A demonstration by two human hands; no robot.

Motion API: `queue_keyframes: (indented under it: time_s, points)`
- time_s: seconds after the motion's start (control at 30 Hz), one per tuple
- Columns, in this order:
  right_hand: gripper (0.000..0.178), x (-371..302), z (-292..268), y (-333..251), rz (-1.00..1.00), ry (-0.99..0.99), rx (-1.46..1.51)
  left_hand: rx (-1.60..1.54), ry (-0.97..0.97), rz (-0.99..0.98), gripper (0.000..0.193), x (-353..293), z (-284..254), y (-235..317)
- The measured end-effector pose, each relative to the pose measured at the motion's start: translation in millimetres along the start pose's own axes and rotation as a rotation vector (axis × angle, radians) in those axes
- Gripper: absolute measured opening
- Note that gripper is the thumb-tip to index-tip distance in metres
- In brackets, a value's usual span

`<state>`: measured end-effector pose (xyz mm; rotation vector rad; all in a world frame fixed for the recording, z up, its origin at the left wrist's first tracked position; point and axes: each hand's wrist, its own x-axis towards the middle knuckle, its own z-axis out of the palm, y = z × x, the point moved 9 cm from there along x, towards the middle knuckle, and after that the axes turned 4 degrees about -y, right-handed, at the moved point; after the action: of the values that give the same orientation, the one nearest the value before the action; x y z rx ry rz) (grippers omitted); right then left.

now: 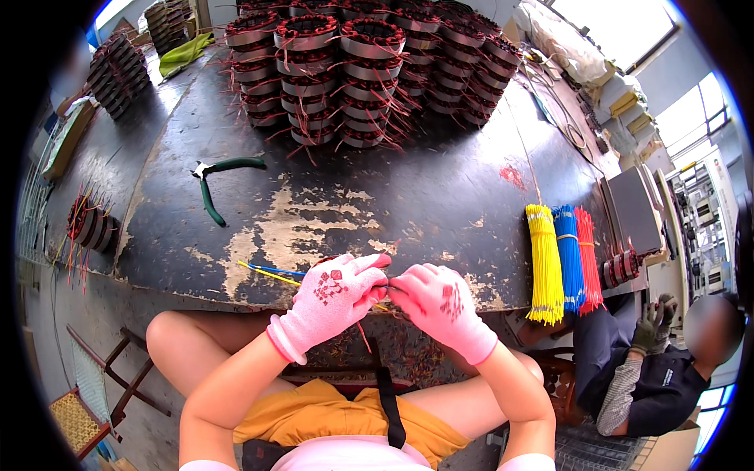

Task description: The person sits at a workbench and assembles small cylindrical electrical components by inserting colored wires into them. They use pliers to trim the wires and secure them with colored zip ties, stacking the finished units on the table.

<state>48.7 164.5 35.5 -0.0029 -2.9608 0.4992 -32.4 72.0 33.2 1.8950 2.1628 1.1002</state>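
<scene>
At the table's front edge, both of my hands wear pink gloves and meet with their fingertips close together. My left hand (330,294) is closed over thin wires; a yellow wire (250,267) and a blue wire (276,275) stick out to its left. A red lead (364,337) hangs below it. Opposite, my right hand (440,306) pinches a thin dark wire end (387,287) between thumb and fingers. What lies under the left palm is mostly hidden, with a dark red edge showing behind it.
Green-handled cutters (206,200) lie on the worn black table (440,188). Stacked motor stators (306,86) stand at the back, more stators (93,224) at left. Yellow (544,263), blue (569,255) and red wire bundles (587,263) lie at right, near a seated person (652,385).
</scene>
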Motion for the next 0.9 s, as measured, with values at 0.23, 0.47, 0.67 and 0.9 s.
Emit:
queue_keyframes:
  time_s: [0.23,0.47,0.67,0.9]
  points:
    - [0.028,-23,11,46,0.677,-0.073,0.994,-0.023,-0.008,0.011,0.014,1,-3,2]
    - [0.029,-44,-4,25,0.317,0.035,-0.081,-0.021,-0.041,-0.023,0.011,-1,0,-4]
    - [0.039,-17,-5,-7,-0.032,0.321,-0.243,-0.025,-0.043,-0.011,0.012,1,-1,-1]
    - [0.027,-25,64,30,0.674,-0.283,1.422,-0.018,-0.047,-0.012,0.014,2,1,-2]
